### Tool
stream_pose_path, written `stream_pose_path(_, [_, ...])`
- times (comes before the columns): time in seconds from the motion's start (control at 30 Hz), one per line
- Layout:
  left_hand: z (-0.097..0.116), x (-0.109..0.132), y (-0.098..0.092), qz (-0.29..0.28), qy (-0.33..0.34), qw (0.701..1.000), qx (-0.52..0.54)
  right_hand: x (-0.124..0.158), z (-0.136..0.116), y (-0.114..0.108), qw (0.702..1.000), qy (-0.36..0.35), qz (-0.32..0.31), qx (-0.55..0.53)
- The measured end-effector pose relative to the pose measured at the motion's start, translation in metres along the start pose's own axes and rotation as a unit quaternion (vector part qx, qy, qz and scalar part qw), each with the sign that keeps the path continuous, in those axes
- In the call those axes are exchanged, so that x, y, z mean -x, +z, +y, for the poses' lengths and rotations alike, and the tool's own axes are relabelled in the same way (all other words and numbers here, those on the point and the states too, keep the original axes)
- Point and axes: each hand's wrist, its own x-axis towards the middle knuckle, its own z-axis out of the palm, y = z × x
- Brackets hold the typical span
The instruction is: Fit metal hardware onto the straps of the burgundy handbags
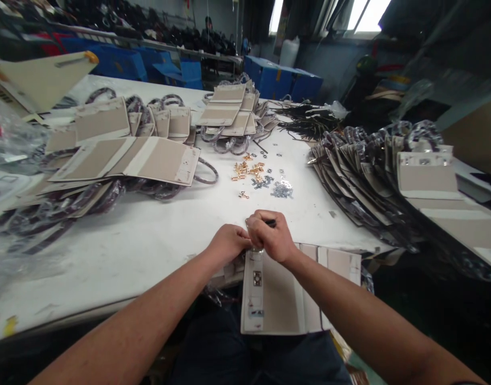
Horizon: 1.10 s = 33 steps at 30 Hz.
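Note:
A beige bag panel rests across my lap against the table's edge, with a square metal fitting on its pale strip. Over its upper left corner, my right hand is closed around a tool with a black handle end; the fist hides the rest. My left hand is pinched at that same corner, its fingertips touching or nearly touching the right hand. What the left fingers hold is hidden. Gold-coloured metal fittings and flat silver metal plates lie beyond my hands.
Beige bag pieces with plastic-wrapped handles are piled on the white table: a left pile, a back pile and a right row. Black straps lie at the back. Blue boxes stand behind the table.

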Motion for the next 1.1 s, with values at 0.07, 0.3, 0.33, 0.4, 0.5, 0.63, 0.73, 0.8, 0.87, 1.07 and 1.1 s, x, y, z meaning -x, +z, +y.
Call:
stream_pose_path(0.07, [0.001, 0.005, -0.001, -0.001, 0.006, 1.000, 0.003, 0.003, -0.003, -0.002, 0.998, -0.024, 0.032, -0.057])
stream_pose_path(0.3, [0.004, 0.005, -0.002, 0.010, 0.018, 1.000, -0.008, 0.006, 0.005, 0.000, 0.996, -0.049, 0.049, -0.049])
stream_pose_path(0.33, [0.004, 0.005, -0.002, 0.011, 0.019, 1.000, -0.008, 0.006, 0.005, -0.001, 0.997, -0.043, 0.046, -0.035])
stream_pose_path(0.4, [0.003, 0.004, -0.001, 0.011, 0.020, 1.000, -0.002, 0.006, 0.004, -0.003, 0.997, -0.053, 0.039, -0.038])
stream_pose_path(0.5, [-0.002, 0.003, 0.000, 0.009, 0.013, 1.000, 0.013, 0.006, 0.006, -0.005, 0.993, -0.076, 0.047, -0.072])
stream_pose_path(0.63, [-0.004, 0.001, 0.001, 0.010, -0.001, 1.000, 0.027, 0.011, 0.014, -0.007, 0.997, -0.048, 0.058, -0.032])
stream_pose_path(0.73, [0.003, 0.004, -0.001, 0.008, 0.004, 1.000, 0.028, 0.020, 0.009, -0.017, 0.997, -0.024, 0.051, 0.049])
stream_pose_path(0.8, [0.008, 0.007, -0.004, 0.006, 0.016, 1.000, 0.020, 0.029, 0.002, -0.031, 0.991, 0.001, 0.054, 0.124])
stream_pose_path(0.87, [0.013, 0.011, -0.007, 0.004, 0.035, 0.999, 0.004, 0.041, -0.001, -0.050, 0.975, 0.013, 0.066, 0.213])
stream_pose_path(1.07, [0.039, 0.039, 0.002, -0.023, 0.099, 0.991, -0.082, 0.096, 0.008, -0.107, 0.903, 0.076, 0.042, 0.421])
stream_pose_path(1.1, [0.047, 0.047, 0.007, -0.019, 0.125, 0.985, -0.120, 0.106, 0.006, -0.113, 0.903, 0.084, 0.035, 0.420])
